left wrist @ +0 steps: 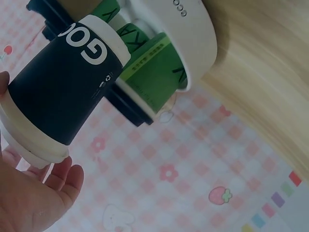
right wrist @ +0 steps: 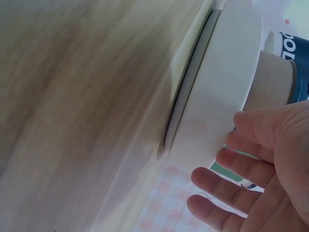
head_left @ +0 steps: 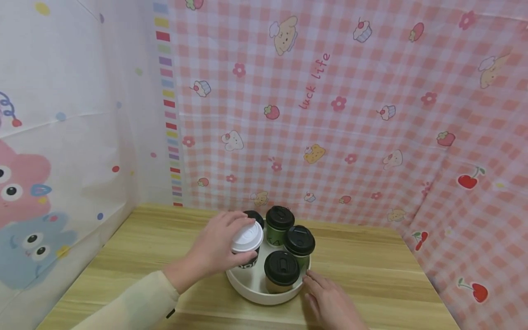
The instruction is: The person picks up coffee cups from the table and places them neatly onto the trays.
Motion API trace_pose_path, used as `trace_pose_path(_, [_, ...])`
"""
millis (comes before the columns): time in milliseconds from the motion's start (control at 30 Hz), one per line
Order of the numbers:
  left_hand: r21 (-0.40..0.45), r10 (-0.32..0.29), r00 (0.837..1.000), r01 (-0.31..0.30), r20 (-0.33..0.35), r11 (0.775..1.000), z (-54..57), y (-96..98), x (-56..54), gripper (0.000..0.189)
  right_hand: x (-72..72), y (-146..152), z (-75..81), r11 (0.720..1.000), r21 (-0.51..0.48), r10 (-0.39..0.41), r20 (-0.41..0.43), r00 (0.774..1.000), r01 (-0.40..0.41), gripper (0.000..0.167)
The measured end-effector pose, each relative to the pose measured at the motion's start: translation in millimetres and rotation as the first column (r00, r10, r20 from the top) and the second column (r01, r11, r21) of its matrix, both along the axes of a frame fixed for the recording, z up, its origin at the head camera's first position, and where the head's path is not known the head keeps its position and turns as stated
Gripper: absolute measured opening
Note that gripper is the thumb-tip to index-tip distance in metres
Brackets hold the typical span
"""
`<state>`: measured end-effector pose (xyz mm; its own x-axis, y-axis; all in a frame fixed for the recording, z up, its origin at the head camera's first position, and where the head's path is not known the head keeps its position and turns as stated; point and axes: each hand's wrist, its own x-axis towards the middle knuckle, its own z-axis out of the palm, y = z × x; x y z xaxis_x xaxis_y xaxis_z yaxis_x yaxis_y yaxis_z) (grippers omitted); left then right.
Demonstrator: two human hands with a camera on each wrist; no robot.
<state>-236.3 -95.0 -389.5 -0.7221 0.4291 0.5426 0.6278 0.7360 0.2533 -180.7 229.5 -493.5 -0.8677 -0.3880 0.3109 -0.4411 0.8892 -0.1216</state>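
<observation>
My left hand [head_left: 218, 243] grips a paper coffee cup by its white lid [head_left: 249, 236], with fingers and thumb on opposite sides. In the left wrist view this coffee cup [left wrist: 65, 82] shows a dark sleeve with white letters. It is over the left part of a round white tray [head_left: 268, 299]. Fingers of my right hand [head_left: 332, 300] lie fairly straight, fingertips right at the tray's right rim. Also in the tray are a brown cup with a black lid [head_left: 282, 268], two green cups with black lids [head_left: 280, 217] and another black-lidded cup [head_left: 254, 216], mostly hidden behind my left hand.
The tray stands on a wood-grain table [head_left: 363, 275]. Behind the table hangs a pink checked cloth [head_left: 255, 151], which also covers the right side. A white cloth with cartoon figures [head_left: 82, 151] hangs on the left.
</observation>
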Motion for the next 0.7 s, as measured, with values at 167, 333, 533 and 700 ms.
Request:
trace_pose_path(167, [-0.004, -0.001, 1.000, 0.001, 0.011, 1.000, -10.3, 2.0, -4.5, 0.068, -0.1, -0.2, 0.1, 1.000, -0.002, -0.009, 0.018, 1.000, 0.009, 0.039])
trace_pose_path(333, [-0.010, -0.003, 1.000, 0.003, 0.008, 1.000, -18.2, 3.3, -7.7, 0.068, 1.0, -1.0, 1.6, 1.000, 0.001, -0.015, 0.039, 0.999, 0.015, 0.039])
trace_pose_path(533, [-0.024, -0.005, 1.000, 0.006, 0.023, 1.000, -23.8, 4.7, -8.4, 0.068, 1.7, -0.6, 1.0, 1.000, 0.005, -0.008, 0.012, 1.000, 0.008, 0.040])
trace_pose_path(700, [-0.042, -0.001, 0.999, 0.002, 0.034, 0.999, -27.6, 6.2, -9.5, 0.068, 1.2, -0.4, 1.5, 1.000, -0.001, -0.016, 0.034, 0.999, 0.016, 0.039])
